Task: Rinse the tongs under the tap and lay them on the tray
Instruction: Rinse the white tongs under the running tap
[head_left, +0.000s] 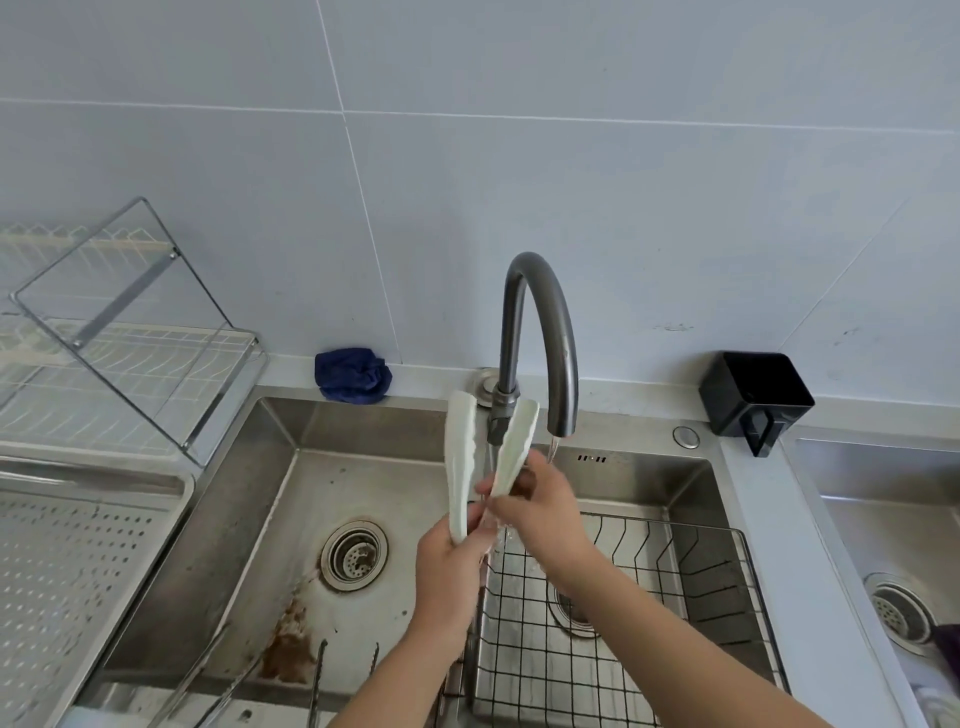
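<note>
- Tongs (460, 457): white, held upright over the sink (291, 519) with the tips pointing up. The two arms spread in a narrow V on either side of the tap's base. They are not on the tray.
- Left grip (449, 571): clamped on the tongs, with the fingers curled round the lower end of the left arm.
- Right grip (540, 509): clamped on the tongs, pinching the lower part of the right arm between thumb and fingers. It sits just above and to the right of the left grip, and the two touch.
- Tap (540, 322): dark, arched, directly beyond both grips. Its spout ends just above the right grip.
- Water (554, 448): runs from the spout and falls behind the right grip. I cannot tell whether it strikes the tongs.
- Wire basket (675, 522): in the sink, below and to the right of the right grip.
- Drain (354, 553): left of the left grip, with brown staining on the sink floor nearer the person.
- Metal utensils (317, 675): in the sink, below and left of the left grip.
- Tray (78, 561): perforated steel, well to the left of the left grip.
- Dish rack (130, 338): beyond the tray, far left.
- Blue cloth (353, 375): bunched on the table (623, 402), beyond and left of the grips.
- Black box (756, 395): on the table, well to the right of the right grip.
- Second sink (883, 519): far right.
</note>
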